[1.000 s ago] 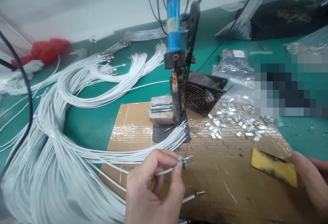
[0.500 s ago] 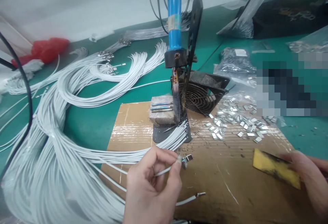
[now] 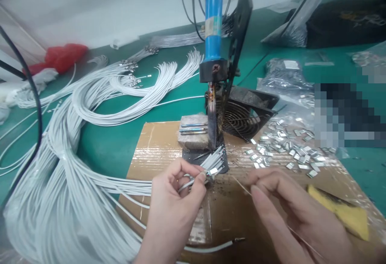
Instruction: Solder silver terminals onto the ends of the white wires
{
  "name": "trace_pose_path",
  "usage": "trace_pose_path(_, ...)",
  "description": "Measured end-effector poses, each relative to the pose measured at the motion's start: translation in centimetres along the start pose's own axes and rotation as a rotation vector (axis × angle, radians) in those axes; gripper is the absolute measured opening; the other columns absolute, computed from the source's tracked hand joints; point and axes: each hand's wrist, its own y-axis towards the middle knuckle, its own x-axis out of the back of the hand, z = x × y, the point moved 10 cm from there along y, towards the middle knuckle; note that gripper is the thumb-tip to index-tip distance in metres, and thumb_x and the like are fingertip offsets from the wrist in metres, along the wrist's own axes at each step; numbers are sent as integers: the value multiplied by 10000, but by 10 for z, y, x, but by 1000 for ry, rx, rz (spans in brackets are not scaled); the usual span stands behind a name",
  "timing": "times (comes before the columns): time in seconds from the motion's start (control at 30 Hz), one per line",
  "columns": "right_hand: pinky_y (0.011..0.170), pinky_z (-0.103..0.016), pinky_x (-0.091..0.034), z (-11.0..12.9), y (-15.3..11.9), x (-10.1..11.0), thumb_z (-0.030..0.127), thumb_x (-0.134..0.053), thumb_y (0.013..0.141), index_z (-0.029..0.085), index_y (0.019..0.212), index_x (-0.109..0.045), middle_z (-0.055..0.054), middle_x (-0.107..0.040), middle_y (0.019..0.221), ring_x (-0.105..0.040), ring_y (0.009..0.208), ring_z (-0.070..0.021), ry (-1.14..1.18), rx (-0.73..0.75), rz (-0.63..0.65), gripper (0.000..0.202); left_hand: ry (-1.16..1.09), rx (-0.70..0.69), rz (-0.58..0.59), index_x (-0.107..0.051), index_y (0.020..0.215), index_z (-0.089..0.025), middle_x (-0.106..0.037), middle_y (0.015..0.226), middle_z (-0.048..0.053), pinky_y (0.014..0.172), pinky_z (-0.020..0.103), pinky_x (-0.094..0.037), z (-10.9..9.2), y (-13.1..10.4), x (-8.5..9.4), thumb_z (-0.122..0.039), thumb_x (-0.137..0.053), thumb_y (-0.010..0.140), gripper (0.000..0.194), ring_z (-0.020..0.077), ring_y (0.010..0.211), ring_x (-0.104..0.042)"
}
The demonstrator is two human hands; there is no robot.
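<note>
Between thumb and fingers, my left hand (image 3: 177, 203) pinches the end of a white cable (image 3: 188, 183) tipped with a small metal connector (image 3: 212, 171). My right hand (image 3: 289, 207) is closed on a thin strand of solder wire (image 3: 241, 185), whose free end points left at the connector, a short gap away. Above both hands a blue-handled soldering iron (image 3: 213, 30) is held upright in a clamp, its dark tip (image 3: 212, 127) pointing down beside a worn block (image 3: 193, 137). Behind my right hand lies a yellow sponge (image 3: 340, 211) with dark stains.
A large bundle of white cables (image 3: 57, 191) covers the left side. Loose metal connectors (image 3: 289, 147) are scattered at the right on cardboard (image 3: 157, 147). A black fan (image 3: 244, 111) stands behind the iron. Another cable end (image 3: 217, 249) lies near the front.
My right hand has left the yellow sponge and come left, now holding solder wire. My left hand has raised the connector slightly, its flat face turned up. The view has shifted a little.
</note>
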Motion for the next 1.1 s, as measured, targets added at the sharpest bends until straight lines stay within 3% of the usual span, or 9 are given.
trace_pose_path(0.1,898,-150,-548,-5,10,-12,279,-552,1021,259,800,-578,8,-750,1185,-745,1069,-121,116,-20,21,224,-6,9,45,-646,635,-156,-761,716,21,546,131,-480,0,5,-4,-188,-804,668,164,80,582,-623)
trace_pose_path(0.17,859,-142,-583,-15,13,-21,326,-580,1018,257,775,-589,0,-768,1233,-768,1087,-142,205,-110,47,253,1,9,102,-644,686,-164,-763,738,11,573,137,-487,0,7,-9,-171,-797,721,157,85,610,-633)
trace_pose_path(0.27,771,-133,-621,-22,15,-29,374,-650,985,249,744,-610,-28,-796,1204,-807,1010,-172,355,-218,46,274,22,10,151,-639,747,-172,-757,761,3,621,149,-511,-1,9,-14,-167,-767,805,141,101,676,-664)
trace_pose_path(0.4,882,-174,-614,-23,19,-26,354,-732,926,237,694,-643,-46,-825,1108,-814,982,-185,440,-283,-30,275,6,-6,152,-635,739,-160,-741,750,-7,588,134,-489,-9,15,-19,-158,-759,805,140,71,617,-614)
trace_pose_path(0.57,887,-145,-599,-17,28,-24,305,-739,911,254,697,-640,-5,-838,1051,-818,942,-155,434,-243,-47,242,-45,-10,84,-629,653,-147,-676,609,-28,497,120,-429,-20,20,-19,-161,-760,726,150,46,508,-512)
trace_pose_path(0.8,852,-111,-600,-15,28,-18,296,-749,903,266,703,-648,28,-839,1030,-820,927,-141,429,-229,-81,226,-84,-24,60,-645,623,-136,-677,604,-35,482,92,-416,-24,17,-17,-135,-761,690,135,28,495,-507)
trace_pose_path(1.1,772,-339,-696,-22,28,-20,527,-852,760,236,666,-656,-110,-823,974,-806,969,-316,454,-328,-161,363,-46,-70,51,-662,635,-159,-742,692,1,529,116,-466,-29,17,-14,-138,-756,719,128,69,584,-595)
